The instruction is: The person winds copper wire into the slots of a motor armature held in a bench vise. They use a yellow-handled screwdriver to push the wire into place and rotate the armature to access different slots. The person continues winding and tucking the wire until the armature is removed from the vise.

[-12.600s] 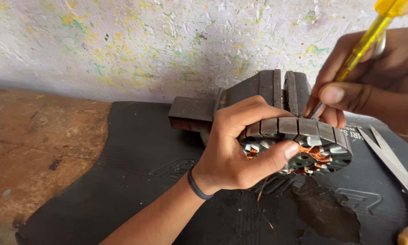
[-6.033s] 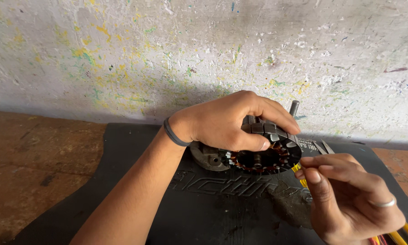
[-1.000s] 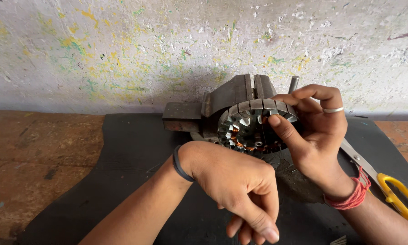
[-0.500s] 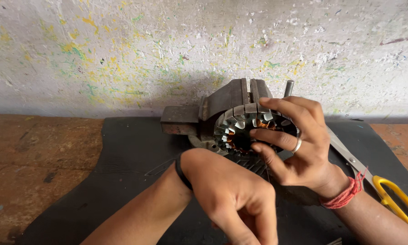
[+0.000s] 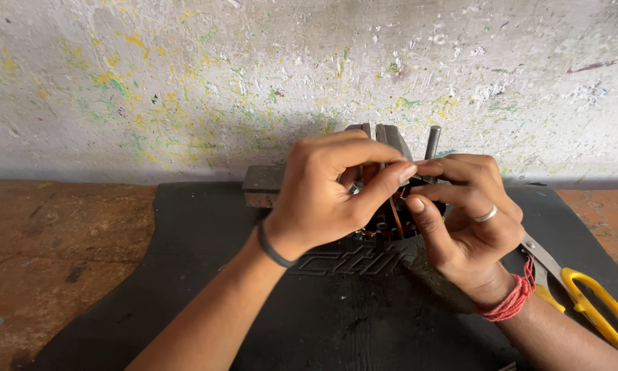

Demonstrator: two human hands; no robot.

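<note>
A round motor stator [image 5: 384, 221] with copper windings sits in front of a grey bench vise [image 5: 267, 184], mostly hidden by both hands. My left hand [image 5: 322, 196] arches over its left side, thumb and forefinger pinched together at the top. A thin copper wire [image 5: 395, 217] runs down from that pinch. My right hand [image 5: 468, 223], with a ring and a red wrist thread, cups the stator's right side, its fingertips meeting those of the left hand.
Everything rests on a black rubber mat [image 5: 185, 282] over a worn wooden surface [image 5: 48, 240]. Scissors with yellow handles [image 5: 594, 306] lie on the mat at the right. A paint-speckled wall [image 5: 185, 75] stands close behind the vise.
My left hand has risen from low over the mat to the stator's top and pinched there. My right hand has stayed on the stator, which has dropped slightly lower.
</note>
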